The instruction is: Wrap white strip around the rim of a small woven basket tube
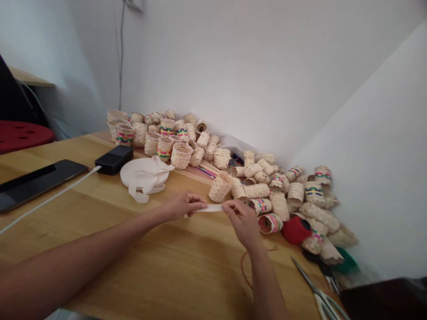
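Note:
A short white strip [213, 208] is stretched level between my two hands, just above the wooden table. My left hand [183, 205] pinches its left end between thumb and fingers. At the other end, my right hand [240, 218] is closed on the strip in the same way. Right behind the strip stands a small woven basket [220, 186], slightly tilted. To the left lies a loose coil of white ribbon-like strip [145, 175], with one end looping toward me.
Many small woven baskets [182, 155] are heaped along the wall. A black power bank [114, 159] with a white cable and a phone [40, 182] lie left. Scissors [320, 293], red thread spool [296, 229] and orange cord [245, 269] lie right on the wooden table [150, 271].

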`<move>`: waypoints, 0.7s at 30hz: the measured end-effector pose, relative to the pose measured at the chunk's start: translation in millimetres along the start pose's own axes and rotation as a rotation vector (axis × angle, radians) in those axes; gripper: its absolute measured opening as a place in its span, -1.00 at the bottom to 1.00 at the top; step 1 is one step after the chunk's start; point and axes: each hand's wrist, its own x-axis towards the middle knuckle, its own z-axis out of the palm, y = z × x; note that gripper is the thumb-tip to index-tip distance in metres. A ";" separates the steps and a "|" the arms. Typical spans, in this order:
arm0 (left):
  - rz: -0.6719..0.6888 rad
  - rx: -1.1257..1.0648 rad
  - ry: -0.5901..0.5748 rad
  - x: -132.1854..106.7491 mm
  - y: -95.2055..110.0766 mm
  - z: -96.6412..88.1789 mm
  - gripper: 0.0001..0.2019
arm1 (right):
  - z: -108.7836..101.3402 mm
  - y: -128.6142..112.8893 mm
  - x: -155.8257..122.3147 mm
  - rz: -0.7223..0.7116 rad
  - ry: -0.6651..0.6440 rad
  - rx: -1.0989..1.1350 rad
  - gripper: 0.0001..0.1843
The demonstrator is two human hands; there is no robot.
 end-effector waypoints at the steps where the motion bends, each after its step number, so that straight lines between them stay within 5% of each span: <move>1: -0.002 0.007 -0.005 0.5 1.4 -4.4 -0.60 | -10.8 -5.2 -0.5 -0.049 0.059 -0.068 -0.79; 5: 0.012 0.069 -0.108 11.6 17.9 -20.4 -0.68 | -55.4 -30.2 -7.2 -0.220 0.284 -0.343 -0.79; 8: 0.196 0.329 -0.007 35.4 39.9 -21.4 -0.74 | -71.8 -50.5 -14.5 -0.308 0.182 -0.462 -0.80; 10: 0.268 0.535 0.177 56.7 52.7 -14.3 -0.68 | -70.7 -61.2 -18.0 -0.351 0.055 -0.500 -0.79; 13: 0.228 0.633 0.270 85.1 60.2 2.3 -0.69 | -59.6 -69.9 -21.0 -0.357 -0.089 -0.533 -0.78; 17: 0.180 0.619 0.246 96.6 52.0 11.3 -0.82 | -49.1 -75.3 -27.6 -0.302 -0.194 -0.586 -0.81; 21: 0.206 0.469 0.109 72.6 45.3 -4.9 -0.75 | -44.8 -92.7 -36.9 -0.297 -0.299 -0.424 -0.85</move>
